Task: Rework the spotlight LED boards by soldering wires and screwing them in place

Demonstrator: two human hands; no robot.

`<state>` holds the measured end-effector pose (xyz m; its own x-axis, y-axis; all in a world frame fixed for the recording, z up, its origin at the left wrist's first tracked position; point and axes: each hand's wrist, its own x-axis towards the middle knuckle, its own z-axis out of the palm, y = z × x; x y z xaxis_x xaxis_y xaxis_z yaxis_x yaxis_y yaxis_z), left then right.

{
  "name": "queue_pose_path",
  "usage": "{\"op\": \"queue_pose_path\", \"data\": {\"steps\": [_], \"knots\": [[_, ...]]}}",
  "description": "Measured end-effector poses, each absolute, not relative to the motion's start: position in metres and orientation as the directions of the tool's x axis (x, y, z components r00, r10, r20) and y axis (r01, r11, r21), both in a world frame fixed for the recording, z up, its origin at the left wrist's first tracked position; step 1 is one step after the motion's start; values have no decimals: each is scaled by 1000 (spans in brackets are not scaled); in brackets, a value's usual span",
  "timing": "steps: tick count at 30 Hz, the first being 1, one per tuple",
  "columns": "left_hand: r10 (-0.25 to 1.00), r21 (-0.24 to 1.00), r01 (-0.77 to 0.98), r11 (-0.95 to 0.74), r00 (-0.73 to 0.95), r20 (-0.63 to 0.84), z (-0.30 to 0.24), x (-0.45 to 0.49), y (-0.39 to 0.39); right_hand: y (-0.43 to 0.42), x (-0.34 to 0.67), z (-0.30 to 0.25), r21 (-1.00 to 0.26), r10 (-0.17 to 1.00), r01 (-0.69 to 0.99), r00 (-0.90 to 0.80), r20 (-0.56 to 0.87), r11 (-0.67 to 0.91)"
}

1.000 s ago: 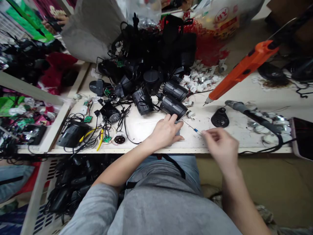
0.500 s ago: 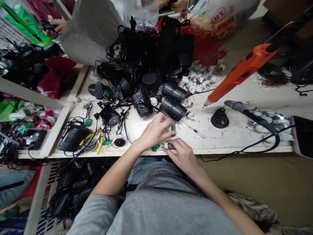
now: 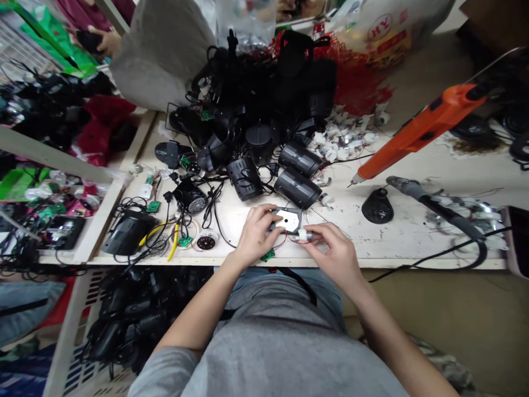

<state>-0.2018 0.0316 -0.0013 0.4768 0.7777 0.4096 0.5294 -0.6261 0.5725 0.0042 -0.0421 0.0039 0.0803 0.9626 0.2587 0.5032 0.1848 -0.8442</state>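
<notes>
Head view: left-hand fingers (image 3: 260,218) close around a dark housing (image 3: 278,216); right-hand fingers (image 3: 320,234) narrowly pinch a small white part (image 3: 303,235).

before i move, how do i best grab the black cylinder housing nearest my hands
Take the barrel of the black cylindrical housing around its middle, coming over the top from the near side with your left hand. It lies on its side, so the round body should sit well in the palm, and a matching housing just behind it crowds the far side.
</notes>
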Motion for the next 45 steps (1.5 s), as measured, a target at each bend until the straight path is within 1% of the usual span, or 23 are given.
{"op": "queue_pose_path", "data": {"steps": [3, 5, 9, 12, 14, 17, 19, 23, 25, 26, 30, 32, 35, 37, 41, 45], "knots": [[760, 570, 511, -644, 510, 402, 0, -202, 29, -28, 7, 4, -883, 977, 446, 76, 202, 148], [760, 575, 510, -640, 529, 378, 2, -202, 28, -19, 7, 7, -859, 973, 479, 47, 228, 178], [768, 579, 528, -621, 560, 312, 6, -204, 30, -10, 5, 18, -688, 929, 650, -80, 362, 324], [773, 592, 533, -604, 574, 271, 7, -205, 32, -8, 3, 25, -596, 895, 683, -211, 392, 422], [778, 616, 527, -585, 581, 242, 7, -204, 33, -6, 2, 28, -542, 875, 693, -315, 367, 476], [797, 647, 530, -548, 565, 213, 7, -199, 33, 0, 1, 31, -425, 851, 738, -447, 274, 524], [821, 666, 539, -515, 534, 202, 6, -197, 33, 5, -1, 34, -376, 852, 765, -475, 220, 523], [831, 716, 508, -478, 527, 179, 3, -197, 36, 12, -7, 38, -340, 854, 785, -497, 153, 518], [829, 733, 497, -465, 535, 163, 2, -200, 38, 14, -9, 37, -350, 847, 775, -515, 134, 527], [831, 740, 495, -455, 533, 155, 2, -202, 39, 14, -10, 36, -378, 845, 761, -516, 139, 527], [857, 771, 493, -404, 499, 130, 0, -206, 40, 14, -8, 26, -545, 852, 664, -473, 226, 513], [863, 778, 493, -391, 490, 123, 0, -207, 39, 12, -5, 21, -577, 862, 646, -433, 262, 500], [856, 782, 483, -394, 503, 120, 0, -208, 39, 6, 0, 15, -594, 884, 655, -377, 278, 466], [841, 787, 461, -410, 525, 131, 0, -210, 39, 1, 2, 13, -600, 884, 650, -369, 288, 467], [808, 801, 396, -449, 564, 174, -3, -216, 41, -3, 3, 9, -570, 855, 638, -370, 363, 518], [802, 815, 361, -453, 564, 196, -5, -219, 43, -6, 3, 3, -557, 866, 672, -293, 404, 487]]}}
